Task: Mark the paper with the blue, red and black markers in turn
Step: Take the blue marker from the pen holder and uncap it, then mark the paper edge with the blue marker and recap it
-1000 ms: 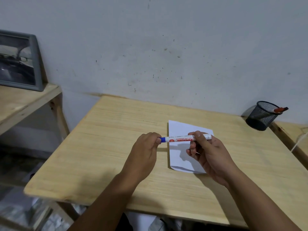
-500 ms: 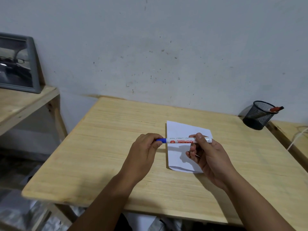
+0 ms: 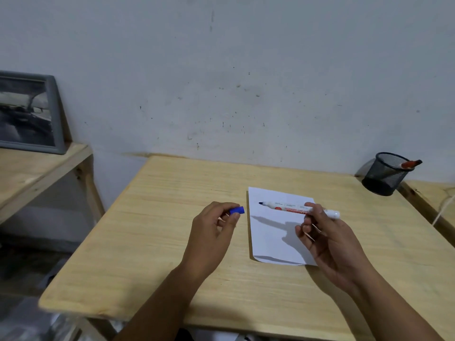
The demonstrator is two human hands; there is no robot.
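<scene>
A white sheet of paper [image 3: 270,242] lies on the wooden table [image 3: 160,230], right of centre. My right hand [image 3: 327,239] holds the blue marker [image 3: 290,207] level above the paper's top part, its bare blue tip pointing left. My left hand [image 3: 211,232] pinches the blue cap [image 3: 237,210] just left of the paper's edge. A red marker [image 3: 410,164] sticks out of the black mesh pen cup [image 3: 384,175] at the table's back right corner. No black marker is visible.
A grey framed picture [image 3: 27,112] leans on the wall on a lower wooden shelf [image 3: 37,173] at the left. A second wooden surface [image 3: 433,193] with a white cord [image 3: 443,210] adjoins the table at the right. The wall runs along the table's back edge.
The cap has come off the blue marker: my left hand drew it leftward while my right hand kept the marker body. The blue tip is now bare.
</scene>
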